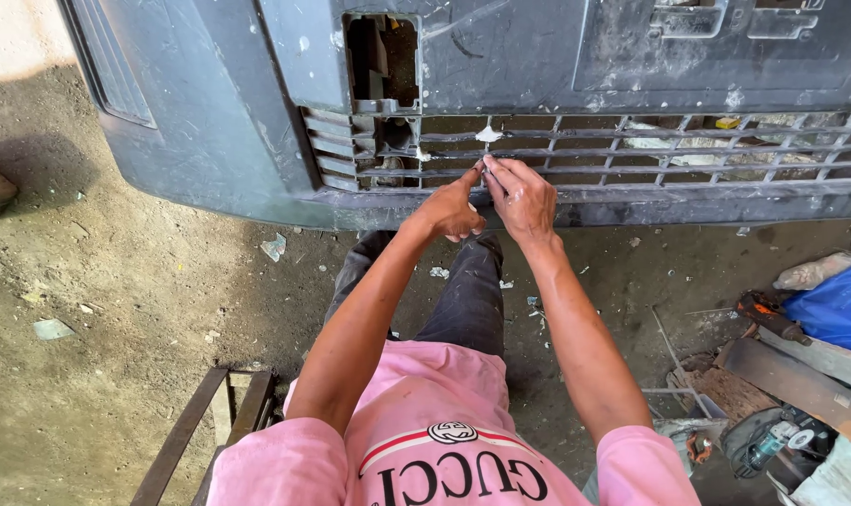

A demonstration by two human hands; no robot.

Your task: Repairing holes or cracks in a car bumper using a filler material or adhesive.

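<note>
1. Head view: left hand point(451, 211) and right hand point(521, 199) meet, fingertips pinched at a slat of the grey bumper grille point(631, 155); anything held is hidden.
2. White filler blob point(488, 134) just above; bumper cut off at the frame edges.

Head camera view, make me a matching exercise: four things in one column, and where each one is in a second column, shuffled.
1. bumper grille
2. blue bag
3. power tool
4. metal frame

A. lower left on the ground
B. right edge, beside scrap
C. under both hands' fingertips
D. lower right corner

Pairs: 1-C, 2-B, 3-D, 4-A. The left hand and right hand press one grille bar.
</note>
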